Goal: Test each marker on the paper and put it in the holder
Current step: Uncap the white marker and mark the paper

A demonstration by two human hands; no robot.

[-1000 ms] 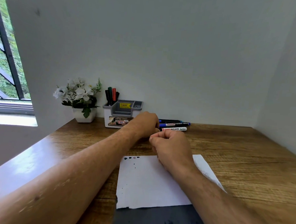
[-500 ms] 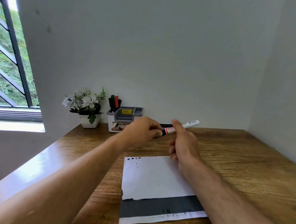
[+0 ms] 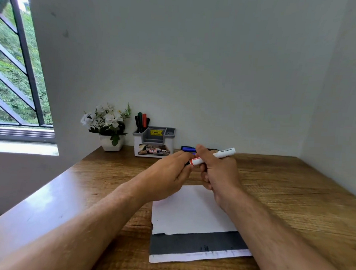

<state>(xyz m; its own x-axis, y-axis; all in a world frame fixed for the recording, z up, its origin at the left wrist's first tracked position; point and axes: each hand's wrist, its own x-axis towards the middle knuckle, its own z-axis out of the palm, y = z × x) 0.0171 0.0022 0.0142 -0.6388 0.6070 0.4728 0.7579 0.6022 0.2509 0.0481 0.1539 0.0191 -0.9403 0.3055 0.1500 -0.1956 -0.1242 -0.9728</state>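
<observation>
Above the paper [image 3: 191,214], white marker [image 3: 213,156] slanting up-right, barrel gripped by right hand [image 3: 218,174]; left hand [image 3: 171,173] pinching its capped lower-left end, ready to pull leftward.

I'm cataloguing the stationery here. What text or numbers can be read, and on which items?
"OPE", cut off by the left hand: picture label on the holder.
Yellow sticker on the holder: print too small to read.
White marker in the right hand: red label, blurred, unreadable.

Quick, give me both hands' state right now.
Left hand: pinching the cap end of the white marker.
Right hand: gripping the white marker's barrel.
</observation>
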